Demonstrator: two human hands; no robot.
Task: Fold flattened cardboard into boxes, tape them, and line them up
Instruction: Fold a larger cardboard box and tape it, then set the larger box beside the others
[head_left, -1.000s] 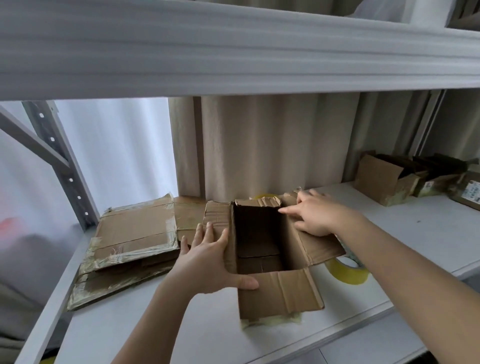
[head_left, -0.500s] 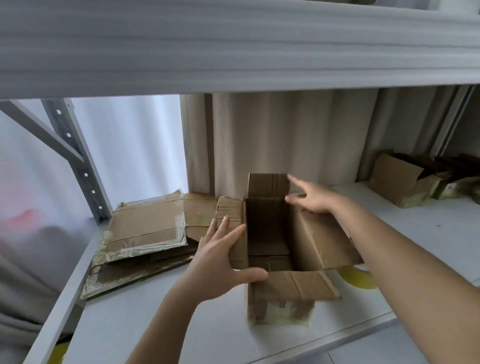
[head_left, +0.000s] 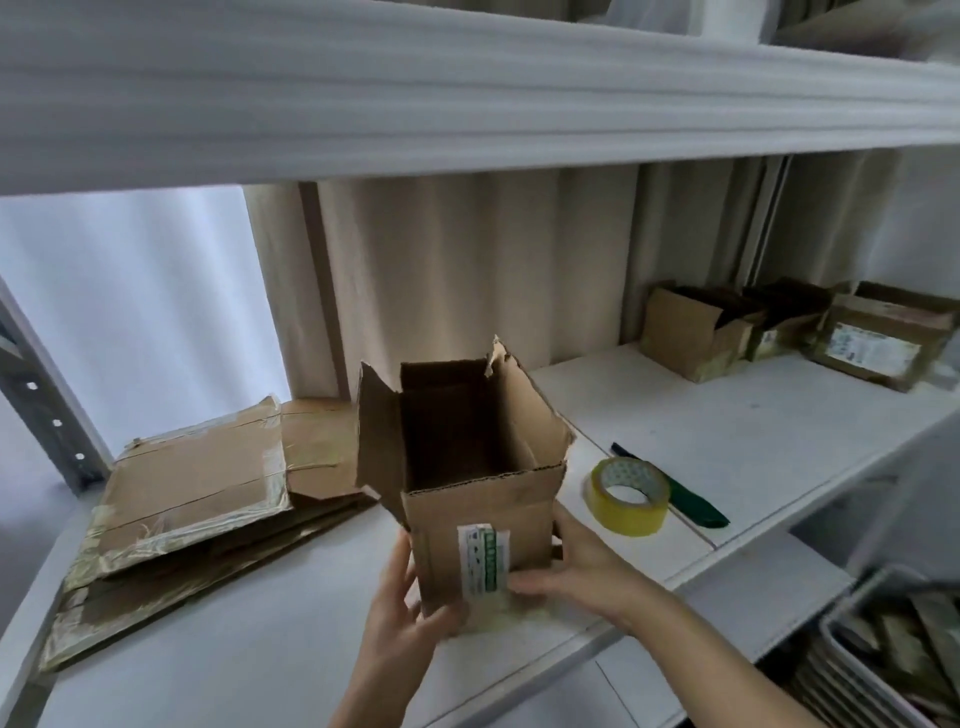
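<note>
Standing upright now, the box has its open top facing up and its labelled side toward us; half a second ago we saw it lying with the near flap folded down onto the shelf. Back then our left hand lay flat on the left flap and the right hand reached to the far rim; both have dropped to the lower part of the box. The view has also swung right and down, so the tape shows whole, where before only a yellow sliver peeked out behind the box.

We hold the box between the hands. The left hand cups the lower left corner, fingers curled round the edge, thumb toward the front face. The right hand wraps the lower right side, thumb pressed across the front beside the white and green label, fingers hidden behind the box. Whether the bottom rests on the shelf or is lifted just off it, we cannot tell.

The left flap stands open and outward, the right flap rises torn and crumpled. Left of the box lies the stack of flat cardboard. Just right of the tape rests a dark green cutter. Along the far right of the shelf sit three made boxes in a row.
</note>
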